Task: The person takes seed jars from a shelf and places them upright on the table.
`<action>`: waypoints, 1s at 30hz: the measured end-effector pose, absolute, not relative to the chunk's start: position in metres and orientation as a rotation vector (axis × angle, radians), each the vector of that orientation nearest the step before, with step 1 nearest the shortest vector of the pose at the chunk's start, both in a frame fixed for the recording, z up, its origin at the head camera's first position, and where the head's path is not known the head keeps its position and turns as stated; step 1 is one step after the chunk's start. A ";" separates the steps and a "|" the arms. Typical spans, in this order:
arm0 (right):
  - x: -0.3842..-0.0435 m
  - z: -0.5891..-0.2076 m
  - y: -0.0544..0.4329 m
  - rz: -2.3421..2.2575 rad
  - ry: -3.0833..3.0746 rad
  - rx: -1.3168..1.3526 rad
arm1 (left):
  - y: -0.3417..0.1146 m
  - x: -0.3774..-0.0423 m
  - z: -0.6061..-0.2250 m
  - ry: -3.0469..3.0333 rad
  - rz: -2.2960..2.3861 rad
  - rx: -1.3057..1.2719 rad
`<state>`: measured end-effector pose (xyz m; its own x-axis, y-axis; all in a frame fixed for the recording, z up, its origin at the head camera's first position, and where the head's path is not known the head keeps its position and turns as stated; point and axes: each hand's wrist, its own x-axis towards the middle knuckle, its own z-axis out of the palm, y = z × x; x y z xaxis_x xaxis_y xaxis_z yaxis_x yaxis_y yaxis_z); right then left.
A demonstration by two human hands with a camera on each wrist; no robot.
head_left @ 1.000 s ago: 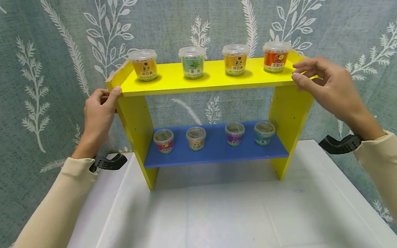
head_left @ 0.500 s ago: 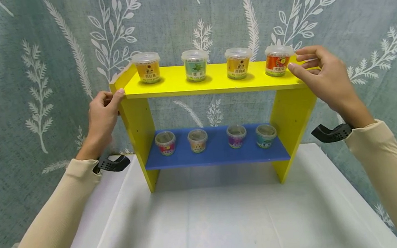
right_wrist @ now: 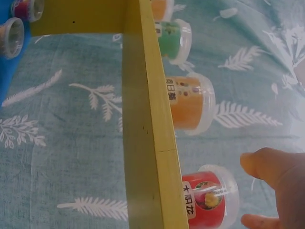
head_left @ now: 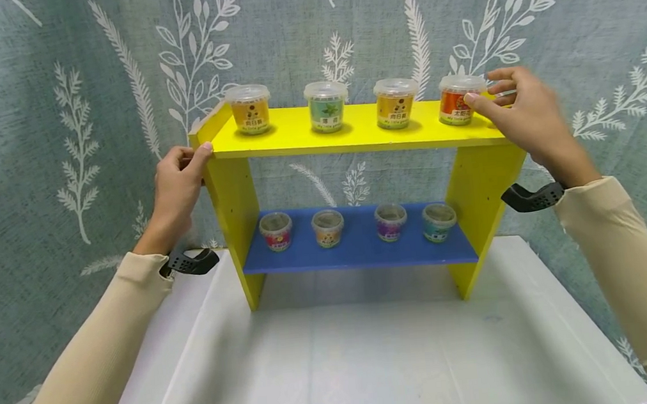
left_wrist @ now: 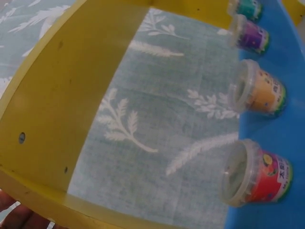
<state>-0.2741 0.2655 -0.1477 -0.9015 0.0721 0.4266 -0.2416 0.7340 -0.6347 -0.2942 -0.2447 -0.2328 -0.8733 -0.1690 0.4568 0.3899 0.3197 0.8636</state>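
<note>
My left hand (head_left: 179,182) grips the upper left corner of a small yellow-and-blue shelf (head_left: 347,145), its thumb over the edge. In the left wrist view, fingers (left_wrist: 24,217) show at the yellow panel's edge. My right hand (head_left: 529,107) is at the right end of the yellow top board, around a lidded plastic cup with a red label (head_left: 455,108). Its thumb overlaps the cup in the head view. In the right wrist view, the thumb (right_wrist: 267,164) stands a little apart from the cup's clear lid, and the fingers are not curled tightly on it.
On the top board also stand two cups with orange labels (head_left: 250,117) (head_left: 395,112) and one with a green label (head_left: 327,115). Several smaller cups, one with a purple label (head_left: 389,229), line the blue lower board (head_left: 357,257). A white-covered table (head_left: 361,365) and patterned cloth (head_left: 285,32) surround the shelf.
My right hand has moved left from the shelf's upper right corner to the red-labelled cup. My left hand stays on the shelf corner. The whole head view has shifted slightly.
</note>
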 end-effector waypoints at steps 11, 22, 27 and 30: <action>-0.295 -0.140 0.260 0.976 -2.595 0.070 | -0.247 -0.294 -0.233 -2.130 -1.588 -0.207; -0.306 -0.135 0.260 1.038 -2.652 0.012 | -0.247 -0.295 -0.233 -2.140 -1.560 -0.211; -0.306 -0.134 0.261 1.111 -2.651 0.010 | -0.247 -0.295 -0.233 -2.153 -1.538 -0.215; -0.306 -0.135 0.261 1.145 -2.645 -0.001 | -0.246 -0.295 -0.234 -2.155 -1.535 -0.215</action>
